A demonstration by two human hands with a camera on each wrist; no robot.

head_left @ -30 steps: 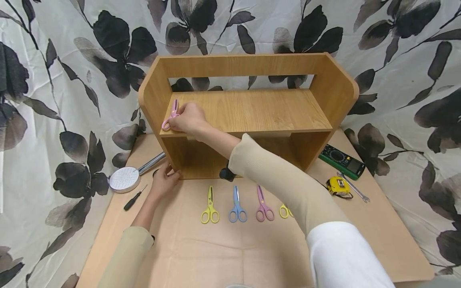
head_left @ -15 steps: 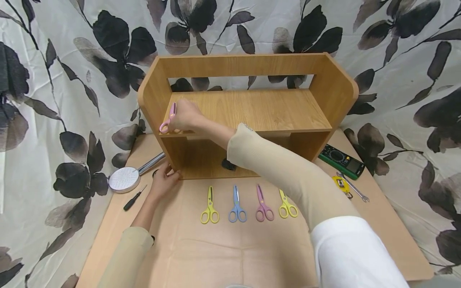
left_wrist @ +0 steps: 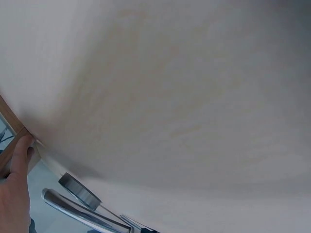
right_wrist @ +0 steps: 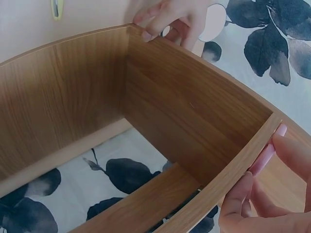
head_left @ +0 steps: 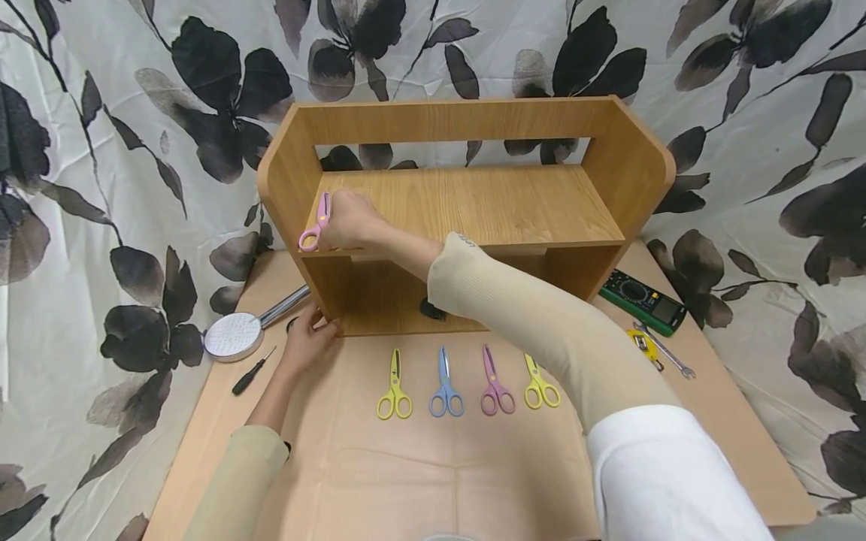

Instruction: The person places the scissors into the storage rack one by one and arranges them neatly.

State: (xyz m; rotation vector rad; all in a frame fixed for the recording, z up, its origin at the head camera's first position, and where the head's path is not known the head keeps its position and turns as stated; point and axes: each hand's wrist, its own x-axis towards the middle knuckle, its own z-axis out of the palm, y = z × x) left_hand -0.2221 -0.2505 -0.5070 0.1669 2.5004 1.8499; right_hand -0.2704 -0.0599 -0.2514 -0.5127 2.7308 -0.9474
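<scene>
Since the frame a second back, I had tipped the pink scissors [head_left: 316, 225] up on edge against the shelf's [head_left: 473, 203] side wall at nine o'clock, my right hand [head_left: 352, 222] pinching them. They seemed light, stiff and slick; the handle loops looked the best hold. My left hand [head_left: 306, 342] rested loosely at the shelf's base on the desk [head_left: 406, 466], at seven o'clock
</scene>
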